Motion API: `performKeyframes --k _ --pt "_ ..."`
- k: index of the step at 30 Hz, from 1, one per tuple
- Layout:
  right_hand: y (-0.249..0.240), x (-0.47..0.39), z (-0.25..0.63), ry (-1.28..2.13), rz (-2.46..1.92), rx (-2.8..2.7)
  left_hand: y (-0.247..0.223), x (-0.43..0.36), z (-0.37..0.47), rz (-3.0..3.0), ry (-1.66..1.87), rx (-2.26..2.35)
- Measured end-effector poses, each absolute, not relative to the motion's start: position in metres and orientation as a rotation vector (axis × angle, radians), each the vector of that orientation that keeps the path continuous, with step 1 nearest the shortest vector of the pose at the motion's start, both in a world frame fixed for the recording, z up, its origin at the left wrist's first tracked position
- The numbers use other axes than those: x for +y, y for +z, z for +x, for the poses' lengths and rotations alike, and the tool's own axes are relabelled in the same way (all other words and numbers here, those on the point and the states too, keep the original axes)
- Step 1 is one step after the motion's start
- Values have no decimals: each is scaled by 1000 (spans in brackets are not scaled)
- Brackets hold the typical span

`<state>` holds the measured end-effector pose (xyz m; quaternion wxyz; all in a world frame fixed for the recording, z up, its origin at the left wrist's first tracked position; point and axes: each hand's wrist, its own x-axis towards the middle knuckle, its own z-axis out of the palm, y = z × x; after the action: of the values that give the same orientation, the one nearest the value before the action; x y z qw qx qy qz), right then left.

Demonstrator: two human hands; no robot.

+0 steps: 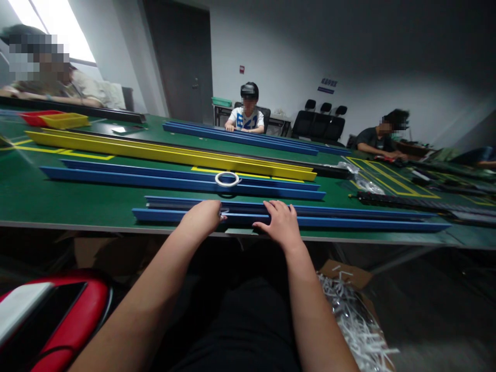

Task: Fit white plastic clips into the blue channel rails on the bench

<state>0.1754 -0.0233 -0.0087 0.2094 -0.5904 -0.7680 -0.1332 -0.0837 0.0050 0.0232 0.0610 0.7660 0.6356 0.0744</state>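
Near the table's front edge lies a long blue rail (356,223), a channel with raised sides, running left to right. My left hand (203,214) is at its left part, fingers pinched together, with a small whitish bit showing at the fingertips. What that bit is, I cannot make out. My right hand (281,219) rests on the same rail further right, thumb and fingers spread. Just beyond, a white ring-shaped roll (227,185), like narrow tape, sits on a second blue rail (116,178).
Behind are a yellow rail (155,153), more blue rails (240,137) and red and yellow trays (65,120). Black strips (395,200) lie to the right. A box of white strips (349,310) stands below right, a red seat (89,310) below left. Several people sit around the table.
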Motion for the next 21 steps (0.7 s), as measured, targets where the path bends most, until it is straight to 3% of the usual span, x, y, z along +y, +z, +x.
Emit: performKeyframes --k 9,21 --pt "-12 -18 170 -323 -1610 -2088 31 9 -91 2286 88 1936" --pt "-8 -17 202 -255 -1545 -2069 38 3 -87 2248 520 1708"
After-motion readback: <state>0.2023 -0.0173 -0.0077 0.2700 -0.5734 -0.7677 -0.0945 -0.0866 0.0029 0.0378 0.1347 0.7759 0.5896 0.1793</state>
